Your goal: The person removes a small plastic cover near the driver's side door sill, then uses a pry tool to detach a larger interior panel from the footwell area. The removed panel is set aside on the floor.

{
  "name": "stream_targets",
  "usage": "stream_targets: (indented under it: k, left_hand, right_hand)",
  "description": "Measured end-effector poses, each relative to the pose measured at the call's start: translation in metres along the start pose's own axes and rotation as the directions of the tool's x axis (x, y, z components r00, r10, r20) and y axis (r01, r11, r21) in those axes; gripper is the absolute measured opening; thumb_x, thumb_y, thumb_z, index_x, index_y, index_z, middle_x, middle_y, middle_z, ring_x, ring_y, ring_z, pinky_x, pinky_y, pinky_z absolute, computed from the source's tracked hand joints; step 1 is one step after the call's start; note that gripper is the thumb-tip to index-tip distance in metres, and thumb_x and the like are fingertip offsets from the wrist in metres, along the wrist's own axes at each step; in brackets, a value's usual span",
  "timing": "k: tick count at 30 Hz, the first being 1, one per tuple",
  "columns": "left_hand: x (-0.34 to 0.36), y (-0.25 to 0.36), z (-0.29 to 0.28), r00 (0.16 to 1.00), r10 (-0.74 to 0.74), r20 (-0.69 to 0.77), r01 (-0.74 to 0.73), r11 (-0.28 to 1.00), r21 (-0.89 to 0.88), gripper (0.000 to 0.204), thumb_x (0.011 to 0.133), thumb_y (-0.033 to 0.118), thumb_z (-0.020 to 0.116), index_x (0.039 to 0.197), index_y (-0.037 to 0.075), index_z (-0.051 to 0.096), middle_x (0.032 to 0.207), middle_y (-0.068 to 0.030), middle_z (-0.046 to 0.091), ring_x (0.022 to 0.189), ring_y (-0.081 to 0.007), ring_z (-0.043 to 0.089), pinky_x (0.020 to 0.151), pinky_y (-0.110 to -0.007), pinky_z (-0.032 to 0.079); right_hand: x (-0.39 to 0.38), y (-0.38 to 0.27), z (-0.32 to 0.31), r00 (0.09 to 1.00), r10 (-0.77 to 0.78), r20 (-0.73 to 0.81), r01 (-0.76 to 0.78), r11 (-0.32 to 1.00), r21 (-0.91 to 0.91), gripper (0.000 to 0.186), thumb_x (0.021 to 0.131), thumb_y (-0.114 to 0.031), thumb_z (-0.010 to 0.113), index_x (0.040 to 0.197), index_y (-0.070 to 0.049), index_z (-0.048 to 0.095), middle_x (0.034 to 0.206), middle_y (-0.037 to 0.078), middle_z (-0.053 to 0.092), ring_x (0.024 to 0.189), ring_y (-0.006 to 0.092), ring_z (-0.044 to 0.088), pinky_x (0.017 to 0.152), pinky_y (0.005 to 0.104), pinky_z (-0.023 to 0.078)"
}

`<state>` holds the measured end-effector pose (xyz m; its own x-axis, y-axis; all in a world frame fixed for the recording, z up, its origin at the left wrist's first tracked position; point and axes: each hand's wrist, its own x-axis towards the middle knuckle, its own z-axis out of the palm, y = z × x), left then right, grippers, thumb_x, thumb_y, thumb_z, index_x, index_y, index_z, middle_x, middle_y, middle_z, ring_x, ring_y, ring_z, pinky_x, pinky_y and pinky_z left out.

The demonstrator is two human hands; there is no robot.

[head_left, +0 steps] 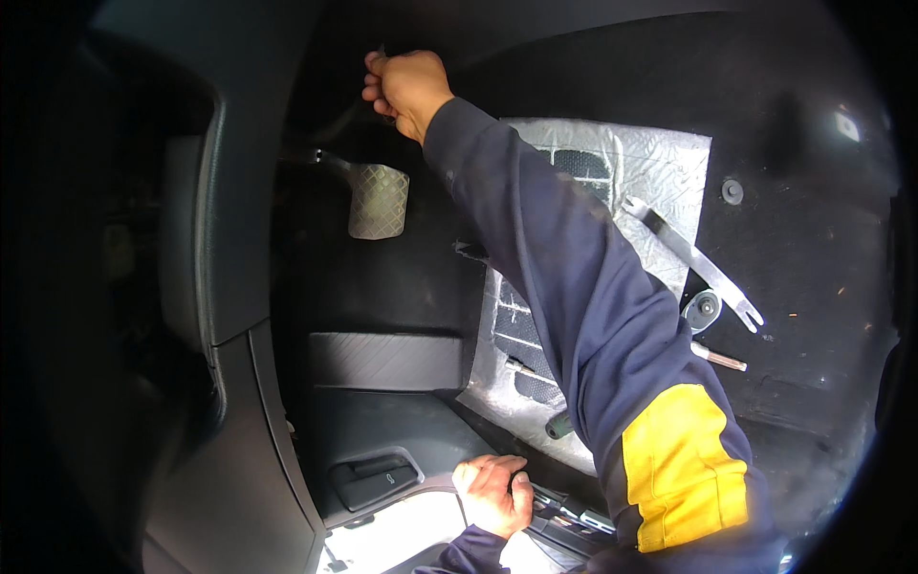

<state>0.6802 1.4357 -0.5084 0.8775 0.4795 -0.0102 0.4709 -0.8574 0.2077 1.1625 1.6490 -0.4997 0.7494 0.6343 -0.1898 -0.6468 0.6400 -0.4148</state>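
While reaching past the brake pedal (pixel 380 203), curling the right hand (pixel 411 88) tight, can't tell if holding anything; resting the bent left hand (pixel 495 493) by the pull lever (pixel 375 483); maybe risking bumped knuckles from dim light.

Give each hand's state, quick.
Left hand: loosely curled; whether it's gripping anything cannot be told.
Right hand: closed; what it holds, if anything, cannot be told.

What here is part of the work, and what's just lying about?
Probably part of the work:
right hand, fingers curled; anything held is too small to tell
left hand, near the black lever
forked metal bar, lying partly on the silver sheet

Seemingly just there:
foot pedal
ribbed footrest
round grey stud on the carpet
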Motion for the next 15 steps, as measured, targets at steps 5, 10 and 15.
stream_targets:
  k: [5, 10, 15]
  left_hand:
    - [0.001, -0.001, -0.001, 1.0, 0.002, 0.001, -0.002, 1.0, 0.004, 0.019, 0.082, 0.013, 0.072, 0.1, 0.008, 0.078, 0.096, -0.0034, 0.078, 0.09, -0.0267, 0.068, 0.09, -0.042, 0.047]
    - [0.003, 0.0, -0.001, 1.0, 0.002, 0.001, -0.002, 1.0, -0.003, 0.019, 0.082, 0.013, 0.072, 0.1, 0.009, 0.078, 0.096, -0.0033, 0.079, 0.091, -0.0262, 0.068, 0.091, -0.042, 0.047]
    - [0.004, 0.002, -0.002, 1.0, -0.001, 0.009, 0.001, 1.0, 0.017, 0.019, 0.083, 0.013, 0.071, 0.099, 0.009, 0.078, 0.097, -0.0031, 0.079, 0.091, -0.026, 0.068, 0.091, -0.042, 0.047]
  right_hand:
    - [0.001, 0.01, 0.009, 0.999, -0.015, -0.031, 0.015, 1.0, 0.026, 0.024, 0.106, -0.018, 0.072, 0.103, 0.006, 0.071, 0.09, 0.013, 0.075, 0.065, 0.0175, 0.07, 0.053, 0.0307, 0.055]
    - [0.007, 0.006, -0.007, 0.99, 0.082, 0.113, -0.115, 0.936, 0.333, 0.025, 0.11, -0.017, 0.063, 0.119, 0.006, 0.066, 0.101, 0.018, 0.075, 0.074, 0.0202, 0.072, 0.056, 0.0319, 0.057]
    - [0.001, 0.005, -0.004, 0.994, 0.04, 0.1, -0.061, 0.973, 0.22, 0.023, 0.111, -0.016, 0.061, 0.119, 0.005, 0.066, 0.106, 0.016, 0.075, 0.075, 0.0163, 0.068, 0.056, 0.0275, 0.054]
